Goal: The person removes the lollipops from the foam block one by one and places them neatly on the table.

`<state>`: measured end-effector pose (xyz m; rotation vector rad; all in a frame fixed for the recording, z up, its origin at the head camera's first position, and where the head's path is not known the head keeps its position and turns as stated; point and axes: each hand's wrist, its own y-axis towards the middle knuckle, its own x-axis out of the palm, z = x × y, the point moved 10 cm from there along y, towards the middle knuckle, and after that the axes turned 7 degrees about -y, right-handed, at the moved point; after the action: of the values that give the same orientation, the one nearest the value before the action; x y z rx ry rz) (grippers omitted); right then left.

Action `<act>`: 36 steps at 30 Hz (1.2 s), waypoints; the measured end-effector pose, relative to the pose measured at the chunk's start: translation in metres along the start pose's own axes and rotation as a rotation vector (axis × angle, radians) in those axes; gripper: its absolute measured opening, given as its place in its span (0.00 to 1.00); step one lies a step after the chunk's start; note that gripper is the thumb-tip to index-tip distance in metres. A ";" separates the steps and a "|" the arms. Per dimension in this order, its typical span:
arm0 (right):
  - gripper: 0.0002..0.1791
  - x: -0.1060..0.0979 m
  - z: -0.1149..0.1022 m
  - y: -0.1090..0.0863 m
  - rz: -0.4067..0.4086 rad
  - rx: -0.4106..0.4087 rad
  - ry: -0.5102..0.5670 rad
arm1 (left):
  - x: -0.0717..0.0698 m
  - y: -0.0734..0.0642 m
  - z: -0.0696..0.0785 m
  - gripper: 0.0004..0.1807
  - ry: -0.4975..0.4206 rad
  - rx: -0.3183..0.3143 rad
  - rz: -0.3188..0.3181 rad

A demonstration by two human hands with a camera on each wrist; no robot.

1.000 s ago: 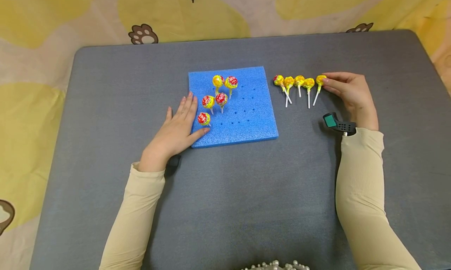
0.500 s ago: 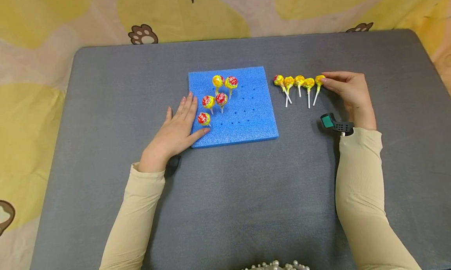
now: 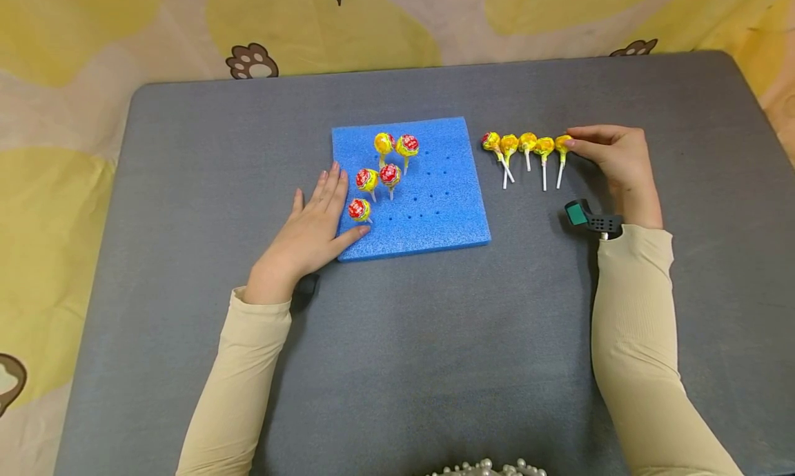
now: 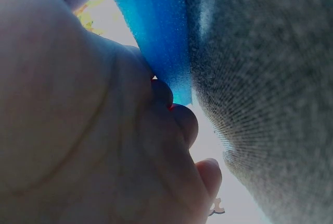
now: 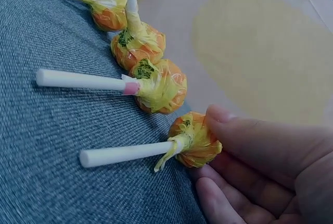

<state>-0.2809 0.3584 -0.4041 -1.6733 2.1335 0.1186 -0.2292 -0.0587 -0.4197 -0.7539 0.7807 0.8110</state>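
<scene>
My right hand [image 3: 617, 160] pinches the yellow wrapped head of a lollipop [image 5: 193, 139] between thumb and fingers, at the right end of a row. Its white stick points toward the near side. Beside it lie several more lollipops [image 3: 544, 146], sticks also toward me, two of them crossing at the left. My left hand [image 3: 304, 234] lies flat with fingers spread along the left edge of a blue foam board [image 3: 459, 227], thumb over its near left corner. Several lollipops [image 3: 390, 175] with red and yellow wrappers stand upright in the board's left part.
Small holes [image 3: 410, 216] show in the board's middle and right. All of it lies on a grey cloth-covered table [image 3: 435, 352]. A yellow patterned curtain [image 3: 397, 27] hangs behind the far edge. Pearl-like beads [image 3: 487, 468] show at the bottom.
My right hand has shifted slightly left with the pinched lollipop, whose stick has swung a little to stand straighter. The left hand and the board have not moved.
</scene>
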 end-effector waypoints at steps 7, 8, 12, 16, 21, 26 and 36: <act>0.11 -0.002 0.000 0.001 0.004 -0.007 0.125 | 0.000 0.000 0.000 0.49 -0.002 0.000 0.003; 0.11 -0.002 0.001 0.001 0.004 -0.004 0.159 | 0.000 0.000 0.000 0.49 -0.002 -0.001 0.002; 0.10 -0.002 0.003 0.002 0.006 0.007 0.282 | 0.000 0.000 0.000 0.49 -0.002 0.000 0.000; 0.10 -0.004 0.004 0.002 0.022 0.008 0.346 | 0.000 0.000 0.000 0.49 -0.001 -0.001 -0.001; 0.10 -0.009 0.002 0.002 0.059 -0.014 0.377 | -0.001 0.000 0.000 0.49 0.001 -0.001 0.000; 0.12 -0.011 -0.002 -0.001 0.089 -0.031 0.395 | -0.001 0.000 0.000 0.50 -0.003 -0.004 0.002; 0.14 0.003 -0.034 -0.010 0.074 -0.119 0.396 | -0.002 0.000 0.001 0.49 0.002 -0.006 0.002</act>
<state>-0.2809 0.3424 -0.3727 -1.8066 2.5216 -0.0727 -0.2295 -0.0588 -0.4180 -0.7594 0.7807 0.8144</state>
